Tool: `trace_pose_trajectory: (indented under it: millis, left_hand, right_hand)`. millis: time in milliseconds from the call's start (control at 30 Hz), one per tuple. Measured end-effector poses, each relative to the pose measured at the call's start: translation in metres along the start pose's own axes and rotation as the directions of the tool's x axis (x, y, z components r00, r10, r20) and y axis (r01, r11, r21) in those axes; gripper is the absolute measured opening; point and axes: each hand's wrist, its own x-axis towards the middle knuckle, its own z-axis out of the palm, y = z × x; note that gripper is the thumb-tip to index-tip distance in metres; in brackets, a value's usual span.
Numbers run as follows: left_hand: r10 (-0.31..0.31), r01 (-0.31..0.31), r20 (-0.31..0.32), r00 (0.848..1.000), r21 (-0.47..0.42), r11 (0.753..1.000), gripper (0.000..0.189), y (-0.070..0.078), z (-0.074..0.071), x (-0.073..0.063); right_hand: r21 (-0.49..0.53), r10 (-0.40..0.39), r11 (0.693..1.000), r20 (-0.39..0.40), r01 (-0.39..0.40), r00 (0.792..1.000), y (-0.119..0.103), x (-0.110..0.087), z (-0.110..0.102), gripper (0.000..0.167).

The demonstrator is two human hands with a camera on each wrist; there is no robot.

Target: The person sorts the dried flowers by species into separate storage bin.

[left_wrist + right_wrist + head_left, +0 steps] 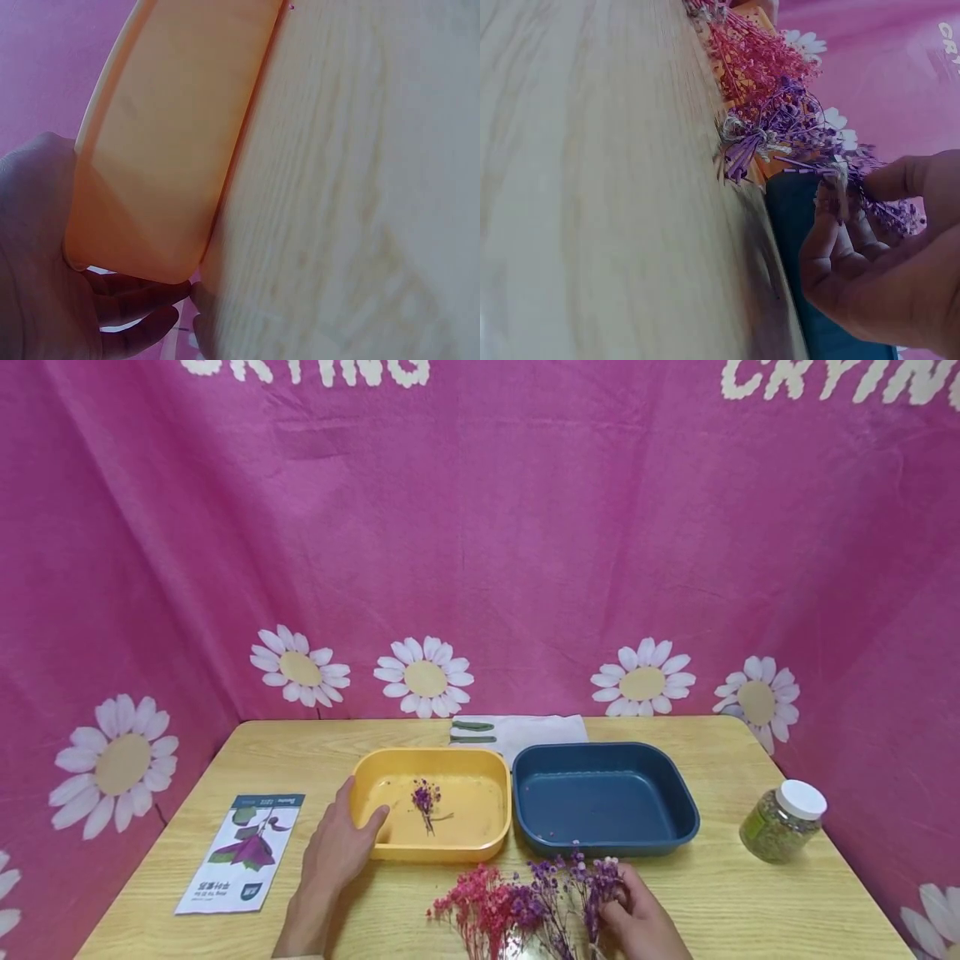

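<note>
My left hand (pixel 341 839) grips the left end of a yellow tray (pixel 472 852), thumb over the rim; in the left wrist view the fingers (pixel 142 304) curl around the tray's corner. A small purple dried-flower sprig (pixel 425 802) lies inside that tray. At the front right, my right hand (pixel 645 914) pinches a tied bunch of purple dried flowers (pixel 600 893) between thumb and fingers, close before the blue tray (pixel 600 847). Just left of it are another tied purple bunch (pixel 742 154) and a pink dried-flower bunch (pixel 480 897).
The blue tray stands right beside the yellow one. A white cloth (pixel 540 732) with two green strips (pixel 472 727) lies behind them. On the left is a seed packet (pixel 242 856); a white-lidded jar (pixel 780 831) stands at the right. A pink curtain (pixel 480 543) hangs behind the table.
</note>
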Motion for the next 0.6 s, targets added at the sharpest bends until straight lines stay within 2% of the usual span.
trace_pose_trajectory:
  millis: [167, 300, 433, 533, 600]
  left_hand:
    - [-0.001, 0.001, 0.006, 1.000, 0.000, 1.000, 0.086, 0.000, 0.001, 0.000]
    - [0.001, -0.001, 0.004, 1.000, 0.000, 1.000, 0.086, 0.000, 0.001, 0.000]
    - [0.004, -0.004, 0.002, 1.000, 0.000, 1.000, 0.086, 0.001, 0.001, 0.000]
    - [0.002, -0.002, 0.000, 1.000, -0.005, 1.000, 0.085, 0.001, 0.001, 0.001]
    - [-0.002, 0.002, 0.003, 1.000, -0.009, 1.000, 0.085, 0.001, 0.001, 0.001]
  right_hand:
    - [-0.007, 0.029, 1.000, 0.096, -0.028, 0.995, 0.010, 0.003, -0.005, 0.060]
    - [0.092, 0.062, 0.993, 0.174, -0.079, 0.983, 0.012, 0.004, -0.007, 0.062]
    - [0.178, 0.035, 0.981, 0.233, -0.078, 0.972, 0.011, 0.002, -0.007, 0.057]
    - [0.147, 0.015, 0.988, 0.223, -0.049, 0.975, 0.006, 0.001, -0.007, 0.056]
    - [0.075, 0.007, 0.997, 0.184, -0.021, 0.983, 0.002, 0.002, -0.005, 0.058]
